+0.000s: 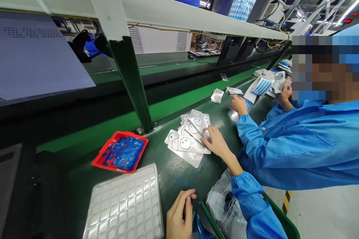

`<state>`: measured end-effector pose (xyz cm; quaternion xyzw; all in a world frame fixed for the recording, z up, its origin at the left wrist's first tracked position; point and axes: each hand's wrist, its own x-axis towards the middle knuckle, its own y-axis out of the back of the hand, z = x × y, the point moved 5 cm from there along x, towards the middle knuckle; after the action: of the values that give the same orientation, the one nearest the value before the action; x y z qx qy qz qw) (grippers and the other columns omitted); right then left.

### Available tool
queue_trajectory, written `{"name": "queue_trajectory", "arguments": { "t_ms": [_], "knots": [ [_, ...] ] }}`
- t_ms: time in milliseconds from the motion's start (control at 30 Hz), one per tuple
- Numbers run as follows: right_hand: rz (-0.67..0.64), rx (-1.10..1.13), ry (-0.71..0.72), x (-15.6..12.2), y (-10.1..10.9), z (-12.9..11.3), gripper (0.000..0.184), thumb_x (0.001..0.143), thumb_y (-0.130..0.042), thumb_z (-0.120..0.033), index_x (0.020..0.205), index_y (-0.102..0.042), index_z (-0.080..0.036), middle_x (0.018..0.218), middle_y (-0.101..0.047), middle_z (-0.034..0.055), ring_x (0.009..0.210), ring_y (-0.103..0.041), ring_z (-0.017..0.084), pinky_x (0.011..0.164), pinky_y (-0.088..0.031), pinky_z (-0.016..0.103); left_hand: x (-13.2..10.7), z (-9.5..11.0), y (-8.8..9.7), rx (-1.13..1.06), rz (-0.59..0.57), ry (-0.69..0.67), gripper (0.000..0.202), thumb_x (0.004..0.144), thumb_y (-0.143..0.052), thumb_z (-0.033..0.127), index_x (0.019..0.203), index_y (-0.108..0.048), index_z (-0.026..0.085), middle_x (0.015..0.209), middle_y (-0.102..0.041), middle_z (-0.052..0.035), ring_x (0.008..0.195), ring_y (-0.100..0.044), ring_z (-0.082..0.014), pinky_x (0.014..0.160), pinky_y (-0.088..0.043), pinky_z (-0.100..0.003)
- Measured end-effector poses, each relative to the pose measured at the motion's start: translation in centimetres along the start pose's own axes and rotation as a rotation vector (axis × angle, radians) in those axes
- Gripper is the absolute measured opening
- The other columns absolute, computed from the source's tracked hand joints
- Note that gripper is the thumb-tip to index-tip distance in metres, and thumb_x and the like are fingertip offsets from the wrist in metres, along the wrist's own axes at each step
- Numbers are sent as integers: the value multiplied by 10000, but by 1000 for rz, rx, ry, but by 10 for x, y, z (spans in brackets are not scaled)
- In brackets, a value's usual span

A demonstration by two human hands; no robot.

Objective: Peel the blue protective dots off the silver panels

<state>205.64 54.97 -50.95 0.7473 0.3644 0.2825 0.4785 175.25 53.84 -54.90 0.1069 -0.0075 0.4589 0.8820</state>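
My right hand [218, 143] reaches over a fanned pile of flat silver cards [186, 142] with round white centres and small blue marks. Its thumb and fingers close on the right edge of an upper silver card [196, 122]. My left hand [181, 213] is low in the view, above the table's near edge. Its fingers are loosely curled with a gap at the thumb, and I see nothing held in it. A white tray with a grid of square pockets [126, 205] lies left of that hand. Small blue bits [182, 182] dot the green table between hand and pile.
A red tray [97, 160] holds blue and red scraps. Below my right arm, a green bin [290, 227] contains clear plastic bags [224, 198]. At right a co-worker in blue [297, 145] handles cards and a sticker roll [262, 86]. A shelf post [131, 78] rises behind the red tray.
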Motion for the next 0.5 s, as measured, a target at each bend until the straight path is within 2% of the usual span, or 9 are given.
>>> {"name": "queue_trajectory", "arguments": {
  "t_ms": [133,233,367,500],
  "knots": [
    [3,17,-33,3,-1,2,289,925,-674,-343,1199,-686,-252,1331,-713,142,1267,-615,373,1105,-485,509,1,3,0,12,2,-5,525,1176,-391,500,1089,-825,218,899,-826,-83,742,-763,-185,759,-633,-260],
    [-3,24,-103,8,-1,3,406,847,-730,-350,1231,-664,-235,1241,-695,140,1179,-620,371,1055,-497,492,2,1,1,11,6,-11,525,1172,-399,517,1083,-829,229,899,-833,-73,751,-772,-183,798,-642,-261],
    [-40,31,-175,9,-2,-5,624,726,-818,-366,1297,-630,-198,1256,-658,138,1219,-605,372,1076,-498,476,1,-7,3,-18,47,-16,511,1151,-449,565,1064,-842,250,905,-845,-58,709,-768,-169,813,-650,-251],
    [-83,63,-238,6,-4,-11,710,711,-837,-361,1360,-612,-183,1319,-643,135,1265,-626,339,1064,-521,425,1,-10,3,-29,70,-27,523,1135,-472,594,1040,-846,241,896,-846,-68,675,-763,-169,737,-646,-238]
  ]
}}
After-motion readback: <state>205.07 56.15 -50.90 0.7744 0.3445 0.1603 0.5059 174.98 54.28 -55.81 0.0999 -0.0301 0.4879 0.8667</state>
